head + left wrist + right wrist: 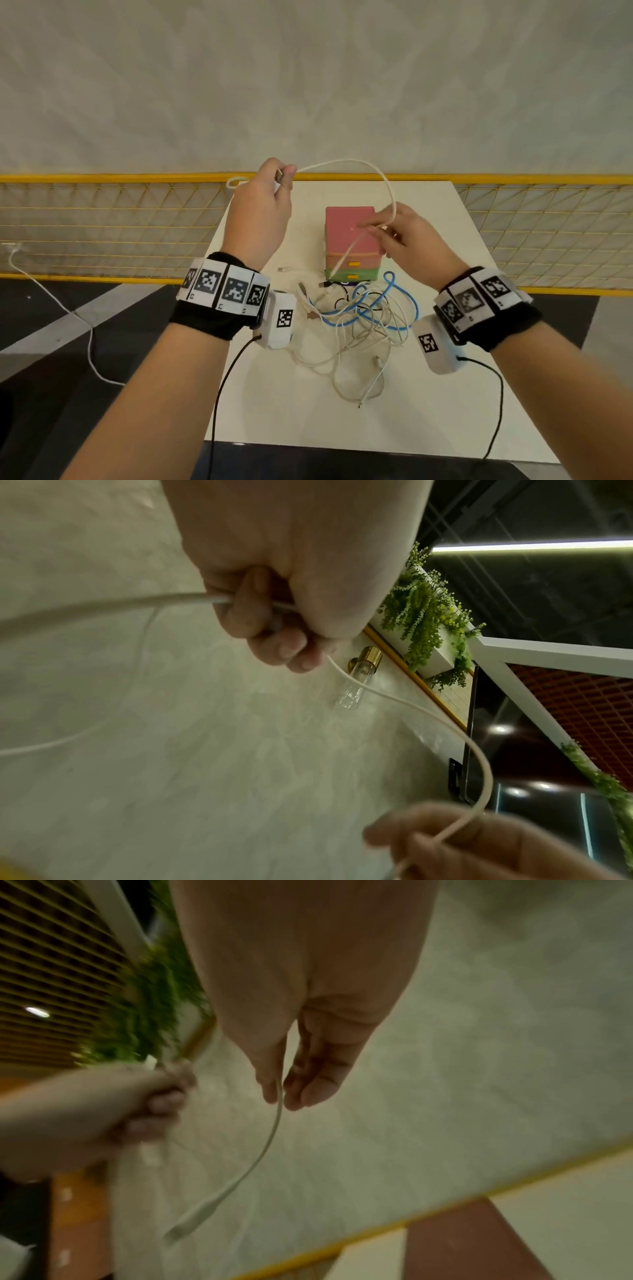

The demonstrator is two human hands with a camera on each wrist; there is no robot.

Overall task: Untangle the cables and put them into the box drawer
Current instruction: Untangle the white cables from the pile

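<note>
The left hand (pixel 257 212) is raised above the far left corner of the bench (pixel 274 411), its fingers curled tight round a white cable (pixel 346 163); a metal plug end shows between thumb and forefinger, and a small loop of the same cable sticks out on the far side of the fist. In the left wrist view the curled fingers (pixel 260 615) clamp the cable where it passes through the fist. From there the cable arches up and over to the right hand (pixel 418 240), which is held lower, above the box drawer (pixel 352 240). The right hand pinches the cable lightly between thumb and fingertips (pixel 301 1093), the other fingers fairly straight, and the free end hangs down below it with its white plug dangling in front of the box.

The box drawer is a small stack, pink on top and green beneath, with orange handles on the side facing the person; both drawers look closed. Below and between the two wrists lies the tangle of cables (pixel 359 325) on the bench: several thin white ones, a blue cable (pixel 404 308) looping through them, and a thin dark one. Beyond the hands, a yellow mesh fence (pixel 102 222) runs along the far edge of the bench
</note>
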